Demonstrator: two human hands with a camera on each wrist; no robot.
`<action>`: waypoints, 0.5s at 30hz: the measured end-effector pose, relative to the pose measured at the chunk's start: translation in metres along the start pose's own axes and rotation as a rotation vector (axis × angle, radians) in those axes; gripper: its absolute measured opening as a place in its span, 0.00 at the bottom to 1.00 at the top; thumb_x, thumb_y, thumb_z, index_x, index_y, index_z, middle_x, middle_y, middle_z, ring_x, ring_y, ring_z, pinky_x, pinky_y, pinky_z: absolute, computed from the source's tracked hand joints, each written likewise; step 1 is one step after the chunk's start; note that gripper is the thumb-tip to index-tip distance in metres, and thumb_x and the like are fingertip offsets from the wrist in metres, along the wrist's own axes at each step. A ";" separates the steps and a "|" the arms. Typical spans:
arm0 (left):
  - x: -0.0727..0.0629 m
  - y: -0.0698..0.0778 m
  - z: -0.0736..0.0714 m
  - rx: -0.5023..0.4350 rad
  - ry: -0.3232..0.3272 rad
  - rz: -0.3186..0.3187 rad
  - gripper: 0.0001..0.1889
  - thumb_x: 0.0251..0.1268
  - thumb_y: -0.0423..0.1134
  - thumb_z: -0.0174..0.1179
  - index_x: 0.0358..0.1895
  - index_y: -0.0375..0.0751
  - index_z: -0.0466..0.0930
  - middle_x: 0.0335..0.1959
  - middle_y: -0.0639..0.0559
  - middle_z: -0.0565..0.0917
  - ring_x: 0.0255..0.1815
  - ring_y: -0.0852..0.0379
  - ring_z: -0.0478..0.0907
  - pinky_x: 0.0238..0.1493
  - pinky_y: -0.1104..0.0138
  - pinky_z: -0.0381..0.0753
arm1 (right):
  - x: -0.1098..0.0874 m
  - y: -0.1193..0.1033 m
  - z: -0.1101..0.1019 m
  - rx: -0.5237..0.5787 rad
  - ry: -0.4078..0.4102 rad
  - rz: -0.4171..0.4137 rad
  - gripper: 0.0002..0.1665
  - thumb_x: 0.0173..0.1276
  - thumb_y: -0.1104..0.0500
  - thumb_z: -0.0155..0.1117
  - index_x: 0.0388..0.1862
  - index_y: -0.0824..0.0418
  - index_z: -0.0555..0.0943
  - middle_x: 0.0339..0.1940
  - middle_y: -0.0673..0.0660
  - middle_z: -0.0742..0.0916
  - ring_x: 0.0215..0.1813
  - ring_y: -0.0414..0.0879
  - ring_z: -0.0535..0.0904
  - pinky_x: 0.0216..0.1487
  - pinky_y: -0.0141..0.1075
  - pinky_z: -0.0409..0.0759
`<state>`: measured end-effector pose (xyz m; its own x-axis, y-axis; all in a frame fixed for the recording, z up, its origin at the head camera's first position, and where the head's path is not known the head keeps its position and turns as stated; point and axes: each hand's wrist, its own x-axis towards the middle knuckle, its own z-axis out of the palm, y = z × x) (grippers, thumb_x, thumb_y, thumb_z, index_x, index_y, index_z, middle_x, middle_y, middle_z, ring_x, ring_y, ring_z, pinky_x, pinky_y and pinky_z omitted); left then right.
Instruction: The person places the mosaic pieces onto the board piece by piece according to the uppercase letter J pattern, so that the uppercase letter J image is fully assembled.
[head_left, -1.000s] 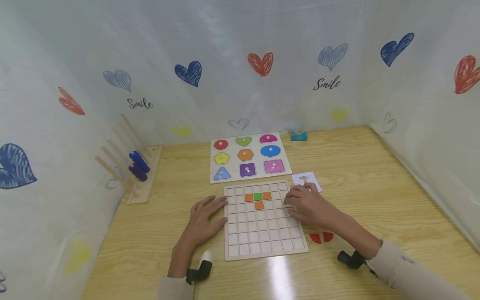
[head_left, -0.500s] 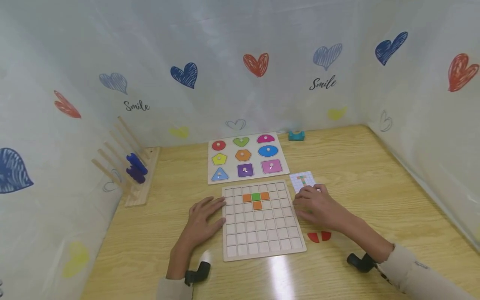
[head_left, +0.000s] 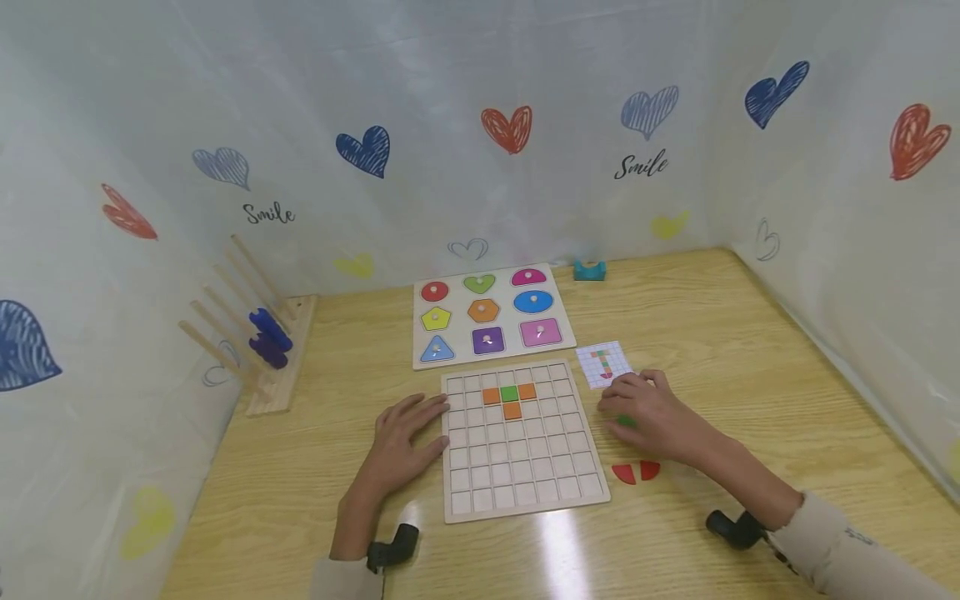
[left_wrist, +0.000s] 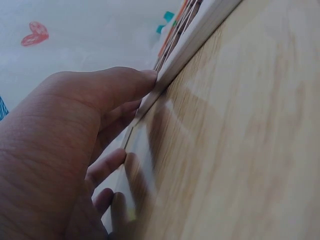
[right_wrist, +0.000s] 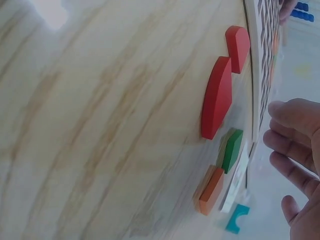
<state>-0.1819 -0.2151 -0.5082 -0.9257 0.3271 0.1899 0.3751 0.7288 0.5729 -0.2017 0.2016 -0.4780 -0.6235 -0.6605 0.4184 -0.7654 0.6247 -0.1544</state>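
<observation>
A wooden grid board (head_left: 487, 479) lies at the middle of the table, with one green tile (head_left: 509, 393) and several orange tiles (head_left: 512, 410) set in its upper squares. My left hand (head_left: 405, 437) rests on the board's left edge, its thumb and fingertips touching the rim. Just right of the board, my right hand (head_left: 654, 417) hovers with loosely bent fingers. In the right wrist view a loose green tile (right_wrist: 232, 151) and an orange tile (right_wrist: 212, 191) lie on the table near that hand. Two red quarter-round pieces (right_wrist: 217, 97) lie beside them. Nothing shows between the right fingers.
A pattern card (head_left: 588, 364) lies beside the board's upper right corner. Behind the board is a shape puzzle (head_left: 457, 337) with knobs. A peg stand (head_left: 302, 333) with blue pieces stands at left, and a teal block (head_left: 589, 272) sits at the back.
My right hand has drawn away from the board's right edge to the right, uncovering more of the pattern card. A green tile now shows under it. My left hand stays on the board's edge.
</observation>
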 end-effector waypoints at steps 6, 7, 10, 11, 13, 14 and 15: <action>0.000 -0.001 0.001 0.007 -0.002 0.002 0.27 0.65 0.47 0.65 0.68 0.51 0.77 0.71 0.59 0.73 0.75 0.45 0.59 0.70 0.40 0.46 | -0.005 0.002 -0.002 -0.007 -0.008 0.005 0.12 0.53 0.62 0.78 0.38 0.57 0.88 0.40 0.50 0.86 0.47 0.50 0.80 0.48 0.54 0.67; 0.001 -0.001 0.001 0.005 -0.003 0.001 0.27 0.65 0.48 0.65 0.68 0.51 0.77 0.71 0.59 0.73 0.75 0.45 0.59 0.70 0.40 0.46 | -0.006 0.003 -0.002 -0.008 -0.013 0.010 0.12 0.53 0.62 0.78 0.38 0.57 0.88 0.40 0.50 0.86 0.47 0.50 0.79 0.48 0.54 0.67; 0.001 -0.002 0.001 0.006 -0.003 0.004 0.27 0.65 0.48 0.65 0.68 0.51 0.77 0.70 0.59 0.73 0.75 0.45 0.59 0.70 0.40 0.46 | -0.010 0.005 -0.003 -0.014 -0.031 0.033 0.13 0.53 0.62 0.78 0.38 0.57 0.87 0.41 0.50 0.86 0.48 0.50 0.79 0.49 0.56 0.67; 0.001 -0.002 0.001 0.009 -0.003 0.006 0.27 0.65 0.48 0.65 0.68 0.51 0.77 0.70 0.59 0.73 0.75 0.45 0.60 0.70 0.40 0.46 | -0.010 0.005 -0.003 -0.018 -0.036 0.040 0.13 0.53 0.62 0.78 0.38 0.58 0.87 0.41 0.50 0.86 0.49 0.50 0.79 0.49 0.56 0.67; 0.001 -0.002 0.001 0.008 -0.003 0.007 0.27 0.65 0.48 0.65 0.67 0.51 0.77 0.70 0.59 0.73 0.75 0.45 0.60 0.70 0.40 0.46 | -0.012 0.007 -0.004 -0.025 -0.044 0.051 0.13 0.53 0.62 0.78 0.38 0.58 0.87 0.41 0.50 0.86 0.49 0.50 0.78 0.50 0.57 0.66; 0.001 -0.002 0.001 0.010 -0.004 0.008 0.27 0.65 0.48 0.65 0.67 0.51 0.77 0.70 0.59 0.73 0.75 0.45 0.60 0.70 0.40 0.46 | -0.013 0.007 -0.004 -0.029 -0.048 0.054 0.13 0.53 0.62 0.78 0.38 0.58 0.87 0.41 0.50 0.86 0.50 0.51 0.78 0.49 0.57 0.66; 0.001 -0.002 0.002 0.011 -0.005 0.006 0.27 0.65 0.48 0.65 0.67 0.51 0.77 0.70 0.60 0.73 0.75 0.45 0.60 0.70 0.40 0.47 | -0.013 0.008 -0.004 -0.032 -0.049 0.055 0.13 0.53 0.62 0.78 0.38 0.58 0.87 0.42 0.50 0.86 0.50 0.51 0.78 0.49 0.57 0.66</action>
<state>-0.1837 -0.2156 -0.5107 -0.9230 0.3346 0.1899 0.3816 0.7332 0.5628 -0.1989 0.2170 -0.4810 -0.6723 -0.6436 0.3657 -0.7246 0.6732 -0.1474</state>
